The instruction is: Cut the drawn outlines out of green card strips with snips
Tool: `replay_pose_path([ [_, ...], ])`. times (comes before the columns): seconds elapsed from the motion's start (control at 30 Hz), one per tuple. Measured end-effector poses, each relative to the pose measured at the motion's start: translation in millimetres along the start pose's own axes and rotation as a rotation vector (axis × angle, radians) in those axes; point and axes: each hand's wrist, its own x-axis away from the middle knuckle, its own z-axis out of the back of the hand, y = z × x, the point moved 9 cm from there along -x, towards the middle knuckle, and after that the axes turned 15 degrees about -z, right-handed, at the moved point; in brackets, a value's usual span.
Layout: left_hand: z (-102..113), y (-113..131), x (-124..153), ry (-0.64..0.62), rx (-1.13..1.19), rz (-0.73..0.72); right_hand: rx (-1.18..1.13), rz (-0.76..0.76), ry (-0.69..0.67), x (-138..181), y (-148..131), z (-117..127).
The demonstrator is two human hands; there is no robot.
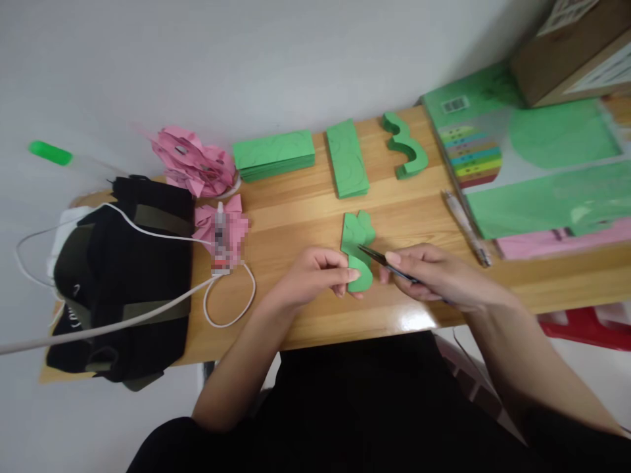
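Note:
My left hand (318, 272) pinches the lower end of a green paper piece (353, 242), thumb on top. Its right edge is cut into curves, while the left edge is fairly straight. In my right hand (434, 272) is a pair of dark pointed scissors (374, 254). The blades point left and their tips lie at the middle of the paper; the handles are mostly hidden by my fingers. Behind it lie a green paper rectangle stack (348, 157) with drawn curves, a thicker green stack (275, 152) and a wavy cut green stack (407, 146).
Pink paper scraps (192, 161) and a white cable (229, 324) are on the left, beside a black bag (142, 263). To the right lie a pen (467, 226), a green paper pack (542, 151) and a cardboard box (574, 56). The wooden table (296, 210) meets a wall.

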Motion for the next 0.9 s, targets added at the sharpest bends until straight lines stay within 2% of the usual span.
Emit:
replay_pose_path([
  [0.17,8.2,4.7,0.3,0.075,-0.133,-0.082,-0.041,0.141,0.214,3.5,-5.7,4.5],
  [0.37,3.8,20.5,0.1,0.119,-0.260,-0.188,-0.085,0.220,0.305,4.8,-6.5,-14.1],
  [0.57,-9.4,28.1,0.7,0.092,-0.405,-0.258,-0.122,0.265,0.454,19.5,-0.6,-6.1],
  [0.67,-26.7,31.8,-10.5,0.033,-0.509,-0.304,-0.161,0.283,0.570,35.7,7.9,11.9],
  [0.73,-45.4,34.6,-24.6,-0.030,-0.593,-0.342,-0.207,0.299,0.676,53.5,17.1,31.5],
  [0.9,-113.7,43.6,-68.6,-0.191,-0.897,-0.509,-0.390,0.359,1.072,130.8,56.7,97.8],
])
